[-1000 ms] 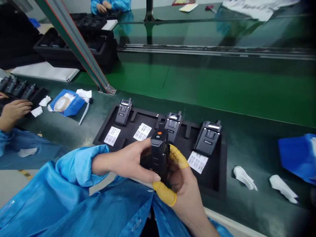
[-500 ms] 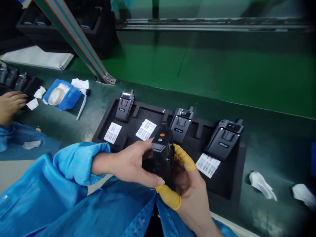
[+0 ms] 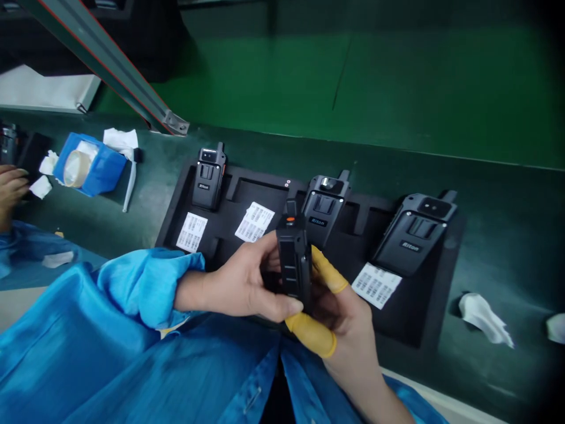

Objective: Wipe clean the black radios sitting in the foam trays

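A black two-way radio with an orange top button is held edge-on between both hands, over the front of a black foam tray. My left hand grips it from the left, thumb near its lower end. My right hand, with yellow finger cots on thumb and finger, closes round its right side. Behind it in the tray lie three similar radios, back side up: a left one, a middle one and a right one. White barcode label sheets lie among them.
Left of the tray sit a blue box with a tape roll and a white-handled brush. A metal post slants down behind. Crumpled white wipes lie at right. Another person's hand is at far left.
The radio in my hands has tilted, so its ribbed side now shows more and its top less. The camera view has shifted slightly downward and right.
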`<state>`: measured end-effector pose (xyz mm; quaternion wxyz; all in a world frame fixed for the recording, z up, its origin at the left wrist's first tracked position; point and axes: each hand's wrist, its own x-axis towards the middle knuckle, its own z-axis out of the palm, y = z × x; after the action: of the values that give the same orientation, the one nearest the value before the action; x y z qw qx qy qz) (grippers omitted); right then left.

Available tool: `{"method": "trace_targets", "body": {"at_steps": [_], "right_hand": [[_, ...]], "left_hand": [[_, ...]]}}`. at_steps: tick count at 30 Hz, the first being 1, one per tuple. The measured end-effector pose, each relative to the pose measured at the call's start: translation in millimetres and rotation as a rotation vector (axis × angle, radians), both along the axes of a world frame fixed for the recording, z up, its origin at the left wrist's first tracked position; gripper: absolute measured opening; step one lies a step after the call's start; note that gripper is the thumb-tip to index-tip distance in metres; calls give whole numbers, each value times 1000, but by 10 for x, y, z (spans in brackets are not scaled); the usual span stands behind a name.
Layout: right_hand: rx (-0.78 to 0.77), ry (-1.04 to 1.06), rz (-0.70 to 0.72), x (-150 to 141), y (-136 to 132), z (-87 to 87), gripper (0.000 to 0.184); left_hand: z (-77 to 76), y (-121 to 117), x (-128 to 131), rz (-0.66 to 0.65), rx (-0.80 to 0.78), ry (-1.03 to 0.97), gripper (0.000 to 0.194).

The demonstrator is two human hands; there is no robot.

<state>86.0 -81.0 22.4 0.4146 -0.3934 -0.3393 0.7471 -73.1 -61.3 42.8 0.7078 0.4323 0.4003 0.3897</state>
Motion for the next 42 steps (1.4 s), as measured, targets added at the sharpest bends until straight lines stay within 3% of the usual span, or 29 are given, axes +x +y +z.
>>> {"method": "trace_targets", "body": {"at_steps": [4,9,13,19,28,34,38,42], "right_hand": [[-64,24,-19,-68,173,-188,65],[-54,12,17,-155,363,-329,70],[-1,48,78,-165,365,-234,76],[11,103,123,-126,72,-40,84],[-36,113,87,-125,-144,3,91],[-33,132,94,-123,-180,0,76],[-57,145,42,-158,-199,1,70],[-76,165,76,-179,-213,26,64]], "left_hand": [[-146,118,-8,82,-14,-18,42],[-273,249,-73,90,-40,18,51],[-204,213,-139,66,8,-7,53],[-119,-95,-167,62,63,-97,54],[-113,-318,-86,105,6,-326,55],[-121,-359,-83,88,13,-343,65],[-208,-390,-67,74,21,-309,80],[-257,-433,-51,89,93,-204,97]]}}
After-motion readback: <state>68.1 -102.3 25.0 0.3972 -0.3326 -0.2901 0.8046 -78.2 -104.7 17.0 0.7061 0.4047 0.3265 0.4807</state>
